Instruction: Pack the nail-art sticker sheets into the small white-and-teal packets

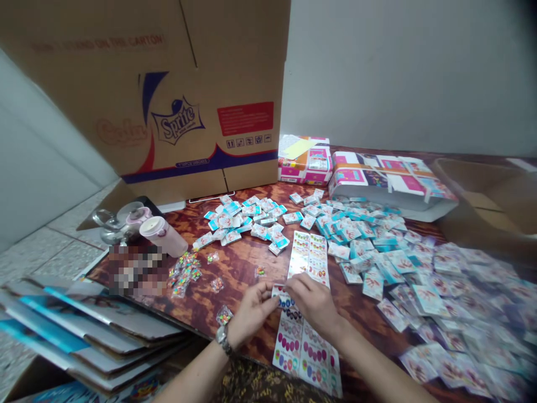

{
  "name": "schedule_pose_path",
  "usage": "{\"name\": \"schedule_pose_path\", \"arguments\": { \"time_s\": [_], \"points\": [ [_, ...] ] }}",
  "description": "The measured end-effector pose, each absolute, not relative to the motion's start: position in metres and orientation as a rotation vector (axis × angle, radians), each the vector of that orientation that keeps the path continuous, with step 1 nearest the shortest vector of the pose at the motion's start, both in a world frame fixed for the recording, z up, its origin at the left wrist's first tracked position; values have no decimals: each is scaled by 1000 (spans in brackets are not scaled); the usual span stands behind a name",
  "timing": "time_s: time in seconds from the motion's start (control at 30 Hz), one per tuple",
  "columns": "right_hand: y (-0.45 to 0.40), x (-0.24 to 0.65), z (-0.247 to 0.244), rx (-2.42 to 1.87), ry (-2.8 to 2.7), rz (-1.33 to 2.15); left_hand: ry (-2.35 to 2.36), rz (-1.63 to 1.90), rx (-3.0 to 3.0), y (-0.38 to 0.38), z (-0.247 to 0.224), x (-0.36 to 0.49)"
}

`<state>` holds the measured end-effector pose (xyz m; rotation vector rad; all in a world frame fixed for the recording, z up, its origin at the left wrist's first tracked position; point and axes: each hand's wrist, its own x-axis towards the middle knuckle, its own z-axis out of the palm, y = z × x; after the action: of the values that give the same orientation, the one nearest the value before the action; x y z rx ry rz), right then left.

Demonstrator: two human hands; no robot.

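Currently, the left hand pinches the nail-sticker sheet at its edge; the right hand curls half-closed over it above the tabletop, its grip hidden.

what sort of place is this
Probably an indoor packing or sorting workspace, perhaps a makeshift one: a table bears heaps of small printed boxes, a large cardboard carton stands at its back, and clear candy packets lie nearby.
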<state>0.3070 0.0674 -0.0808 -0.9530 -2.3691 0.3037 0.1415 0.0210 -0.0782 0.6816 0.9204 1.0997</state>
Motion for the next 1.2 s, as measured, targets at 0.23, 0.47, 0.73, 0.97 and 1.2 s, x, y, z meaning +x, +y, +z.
{"name": "schedule_pose_path", "arguments": {
  "time_s": [0.23,0.47,0.73,0.97,1.2],
  "points": [
    [50,312,-94,-587,-2616,61,951,1156,425,14,-90,136],
    [50,295,-99,-1035,-2278,747,1166,1161,900,10,-107,134],
    [67,294,-102,-1135,-2158,1097,1525,1042,1315,24,-117,121],
    [97,289,-114,-1285,-2195,731,1931,771,1538,70,-129,97],
    [100,289,-124,-1354,-2146,788,1732,821,1427,87,-137,100]
  ]
}}
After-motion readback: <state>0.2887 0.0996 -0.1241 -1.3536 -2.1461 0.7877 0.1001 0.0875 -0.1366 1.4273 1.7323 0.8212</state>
